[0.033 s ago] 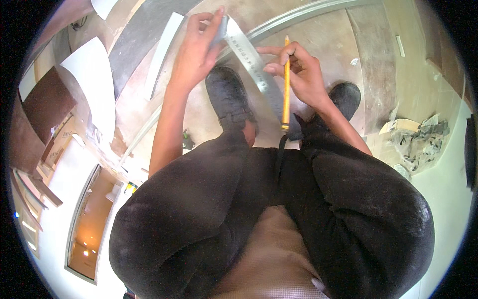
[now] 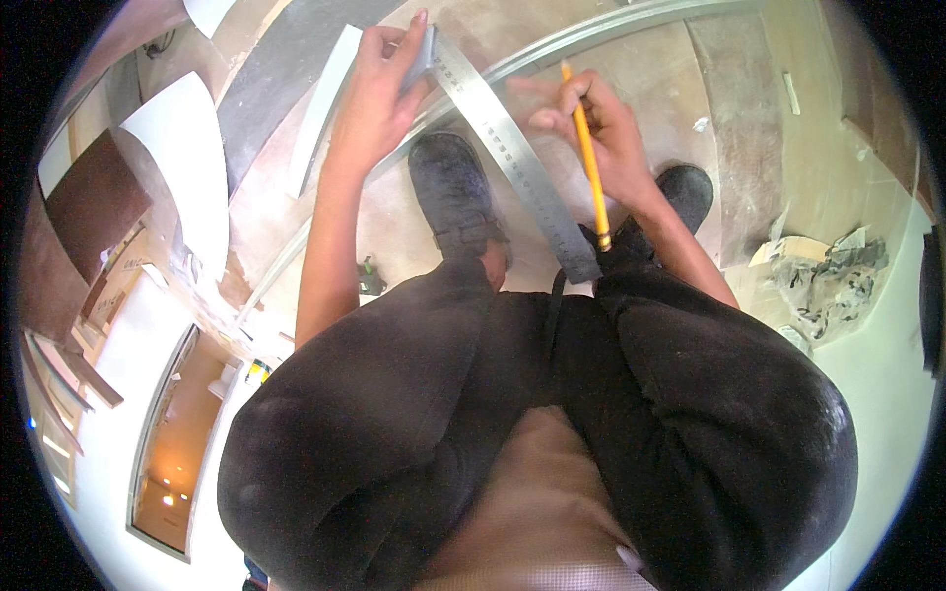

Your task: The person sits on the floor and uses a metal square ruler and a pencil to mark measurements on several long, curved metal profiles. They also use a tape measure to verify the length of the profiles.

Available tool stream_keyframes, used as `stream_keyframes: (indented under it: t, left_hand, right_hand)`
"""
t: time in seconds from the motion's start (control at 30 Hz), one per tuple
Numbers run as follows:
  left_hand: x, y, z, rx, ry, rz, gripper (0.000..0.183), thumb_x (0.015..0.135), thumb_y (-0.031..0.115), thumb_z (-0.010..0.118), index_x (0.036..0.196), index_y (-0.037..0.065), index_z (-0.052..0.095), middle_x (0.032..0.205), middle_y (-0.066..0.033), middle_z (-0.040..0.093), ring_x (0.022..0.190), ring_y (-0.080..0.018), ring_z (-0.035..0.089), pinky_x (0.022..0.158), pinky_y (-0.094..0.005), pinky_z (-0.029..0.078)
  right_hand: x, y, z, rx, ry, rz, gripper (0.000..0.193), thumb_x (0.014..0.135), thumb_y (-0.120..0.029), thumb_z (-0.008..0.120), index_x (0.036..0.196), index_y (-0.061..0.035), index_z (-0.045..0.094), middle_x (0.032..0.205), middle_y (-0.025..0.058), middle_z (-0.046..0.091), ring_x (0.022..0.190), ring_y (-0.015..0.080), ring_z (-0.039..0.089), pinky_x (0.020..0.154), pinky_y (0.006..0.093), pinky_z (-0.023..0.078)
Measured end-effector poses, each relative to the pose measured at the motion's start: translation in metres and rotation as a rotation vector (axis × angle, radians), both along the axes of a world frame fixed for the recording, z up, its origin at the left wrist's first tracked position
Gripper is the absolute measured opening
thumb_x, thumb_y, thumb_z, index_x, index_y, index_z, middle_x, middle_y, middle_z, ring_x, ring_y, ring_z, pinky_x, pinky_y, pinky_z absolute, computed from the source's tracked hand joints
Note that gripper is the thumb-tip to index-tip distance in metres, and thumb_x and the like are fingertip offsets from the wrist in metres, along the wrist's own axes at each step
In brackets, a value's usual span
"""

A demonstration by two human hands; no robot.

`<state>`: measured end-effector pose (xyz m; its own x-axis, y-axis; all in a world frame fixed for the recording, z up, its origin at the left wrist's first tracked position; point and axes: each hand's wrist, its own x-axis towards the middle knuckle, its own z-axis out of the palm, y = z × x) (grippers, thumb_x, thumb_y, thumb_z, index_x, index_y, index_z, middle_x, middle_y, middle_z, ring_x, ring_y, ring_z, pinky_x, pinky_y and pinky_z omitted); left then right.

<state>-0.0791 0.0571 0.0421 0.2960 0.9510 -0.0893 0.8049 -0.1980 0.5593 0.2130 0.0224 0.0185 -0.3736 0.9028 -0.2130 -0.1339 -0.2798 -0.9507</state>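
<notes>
My left hand (image 2: pixel 377 103) is closed around the thick end of a steel square (image 2: pixel 507 153). Its long marked blade slants down to the right, across a metal channel (image 2: pixel 581 37) and toward my knees. A yellow pencil (image 2: pixel 589 158) is held in my right hand (image 2: pixel 616 143), which is just right of the blade and apart from it. One pencil end points up past my fingers, the other down toward my lap. My right index finger is stretched out to the left and blurred. The palm side of my left grip is partly hidden.
My dark shoes (image 2: pixel 448 192) stand on the dusty floor either side of the blade. A white strip (image 2: pixel 323 108) lies beyond my left forearm. Crumpled plastic and scraps (image 2: pixel 823 286) are heaped at the right. Boards and offcuts (image 2: pixel 94 212) lean at the far left.
The square's blade has shifted a little and shows more clearly, its upper end slightly left. My right hand has drawn slightly right, and the pencil tilts more.
</notes>
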Motion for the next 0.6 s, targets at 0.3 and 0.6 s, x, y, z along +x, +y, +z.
stream_keyframes:
  t: [0.3,0.6]
  left_hand:
    - [0.025,-0.024,0.035,-0.454,-0.021,-0.059,0.038,0.106,0.028,0.065,0.135,0.004,0.065,0.105,-0.0228,0.065,0.097,-0.0403,0.068,0.090,-0.0489,0.054]
    - [0.063,-0.059,-0.006,-0.284,0.128,-0.096,0.034,0.106,0.034,0.067,0.112,0.002,0.059,0.089,-0.0246,0.073,0.082,-0.0464,0.073,0.071,-0.0536,0.057]
  right_hand:
    - [0.028,0.075,0.008,0.276,-0.215,-0.100,0.021,0.103,-0.013,0.075,0.122,-0.0066,0.071,0.122,0.0107,0.079,0.108,0.0202,0.074,0.096,0.0324,0.057]
    - [0.023,0.026,-0.020,0.771,-0.640,-0.114,0.034,0.092,-0.008,0.079,0.126,-0.0118,0.075,0.137,0.0060,0.074,0.122,0.0286,0.067,0.103,0.0433,0.054]
